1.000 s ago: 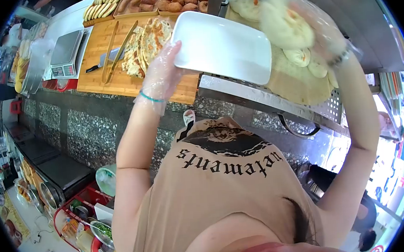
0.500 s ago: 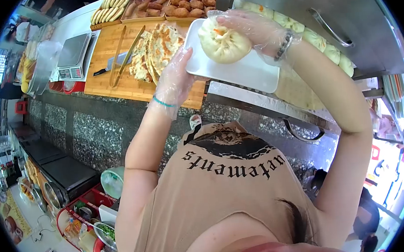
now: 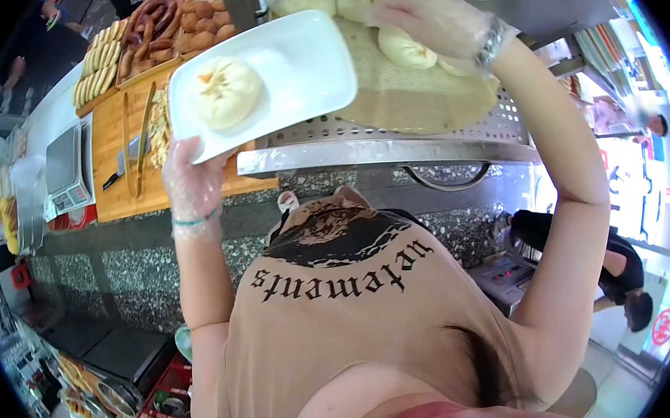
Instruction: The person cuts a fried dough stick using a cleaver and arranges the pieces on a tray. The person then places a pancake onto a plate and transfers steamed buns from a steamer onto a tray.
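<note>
My left hand (image 3: 197, 180), in a clear plastic glove, grips the near left corner of a white tray (image 3: 301, 64). One pleated steamed bun (image 3: 227, 92) sits on the tray's left half, with a bit of orange filling at its top. My right hand (image 3: 431, 24), gloved too and slightly blurred, reaches over the steamer drawer with its fingers stretched out. Beneath it and beside its fingers lie more steamed buns (image 3: 405, 49) on a mesh cloth (image 3: 421, 102). Whether the fingertips touch a bun I cannot tell.
The metal drawer's front edge (image 3: 393, 154) runs below the tray. To the left, a wooden board (image 3: 120, 193) carries tongs (image 3: 146, 137), a knife and flatbread. Sausages (image 3: 151, 28) and fried balls (image 3: 202, 24) stand behind. A scale (image 3: 68, 169) is farther left. A person (image 3: 618, 259) is at right.
My right hand has let go of the bun, now on the tray, and moved over the drawer. The left hand and tray have shifted left in view, and more of the drawer shows.
</note>
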Available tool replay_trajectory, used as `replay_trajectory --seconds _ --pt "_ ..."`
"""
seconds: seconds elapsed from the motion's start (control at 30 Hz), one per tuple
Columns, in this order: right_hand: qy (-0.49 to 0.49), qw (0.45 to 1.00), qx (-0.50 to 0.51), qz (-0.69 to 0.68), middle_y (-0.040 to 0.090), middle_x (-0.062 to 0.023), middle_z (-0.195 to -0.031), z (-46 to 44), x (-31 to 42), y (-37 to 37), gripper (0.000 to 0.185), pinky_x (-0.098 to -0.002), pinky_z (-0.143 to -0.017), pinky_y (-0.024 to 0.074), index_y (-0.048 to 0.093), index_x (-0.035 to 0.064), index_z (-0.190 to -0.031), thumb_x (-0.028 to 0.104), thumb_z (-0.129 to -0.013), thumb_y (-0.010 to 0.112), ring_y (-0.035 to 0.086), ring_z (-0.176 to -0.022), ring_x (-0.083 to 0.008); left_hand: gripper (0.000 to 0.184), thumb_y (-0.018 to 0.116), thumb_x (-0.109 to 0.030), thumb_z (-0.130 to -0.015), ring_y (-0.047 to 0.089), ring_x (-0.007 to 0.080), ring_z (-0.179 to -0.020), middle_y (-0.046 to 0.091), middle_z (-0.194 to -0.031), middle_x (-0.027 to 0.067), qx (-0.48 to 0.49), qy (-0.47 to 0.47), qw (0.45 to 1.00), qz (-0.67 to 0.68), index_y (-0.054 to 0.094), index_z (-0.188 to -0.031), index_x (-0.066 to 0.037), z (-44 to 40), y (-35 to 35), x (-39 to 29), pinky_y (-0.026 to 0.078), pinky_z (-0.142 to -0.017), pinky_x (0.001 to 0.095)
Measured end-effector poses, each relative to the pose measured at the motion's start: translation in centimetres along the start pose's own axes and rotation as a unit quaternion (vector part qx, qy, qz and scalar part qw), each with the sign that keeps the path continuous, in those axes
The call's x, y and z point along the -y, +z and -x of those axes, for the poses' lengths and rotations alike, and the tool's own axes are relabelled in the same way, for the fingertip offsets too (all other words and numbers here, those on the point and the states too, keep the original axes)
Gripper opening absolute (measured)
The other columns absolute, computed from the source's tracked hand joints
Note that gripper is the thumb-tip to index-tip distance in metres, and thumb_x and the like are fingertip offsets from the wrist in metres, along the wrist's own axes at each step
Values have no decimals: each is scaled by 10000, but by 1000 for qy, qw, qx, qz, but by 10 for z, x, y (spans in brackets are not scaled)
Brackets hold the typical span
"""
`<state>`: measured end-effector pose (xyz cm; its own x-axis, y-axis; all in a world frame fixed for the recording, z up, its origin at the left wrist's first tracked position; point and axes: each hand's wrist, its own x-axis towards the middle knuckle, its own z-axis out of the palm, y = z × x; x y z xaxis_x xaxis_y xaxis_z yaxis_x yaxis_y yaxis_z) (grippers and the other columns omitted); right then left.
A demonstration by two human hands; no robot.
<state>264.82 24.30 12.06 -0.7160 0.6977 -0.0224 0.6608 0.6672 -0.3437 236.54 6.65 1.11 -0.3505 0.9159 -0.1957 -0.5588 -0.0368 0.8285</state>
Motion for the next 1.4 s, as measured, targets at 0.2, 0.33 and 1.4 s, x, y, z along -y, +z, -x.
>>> replay_trajectory --seconds 0.2,0.33,1.4 --pt "-77 966 -96 229 612 -144 -909 9 -41 34 264 -403 -802 482 607 36 -964 272 -850 576 587 -904 -318 527 453 -75 -835 543 354 -1139 472 -1279 247 -30 17 999 29 331 -1314 108 -8 -29 -2 552 -867 453" --pt "-179 950 -42 253 616 -126 -962 -9 -41 55 277 -378 -849 485 613 47 -967 299 -862 563 576 -974 -268 524 453 -73 -838 545 353 -1136 471 -1279 247 -36 20 999 28 329 -1312 112 -7 -28 1 554 -862 457" --pt "-116 989 -66 64 432 -157 -1387 -8 70 42 739 -379 -1075 339 343 57 -1389 337 -804 697 410 -1291 -264 488 443 -83 -866 583 275 -1080 514 -1229 180 -2 0 1000 9 356 -1332 36 4 -9 9 572 -815 392"
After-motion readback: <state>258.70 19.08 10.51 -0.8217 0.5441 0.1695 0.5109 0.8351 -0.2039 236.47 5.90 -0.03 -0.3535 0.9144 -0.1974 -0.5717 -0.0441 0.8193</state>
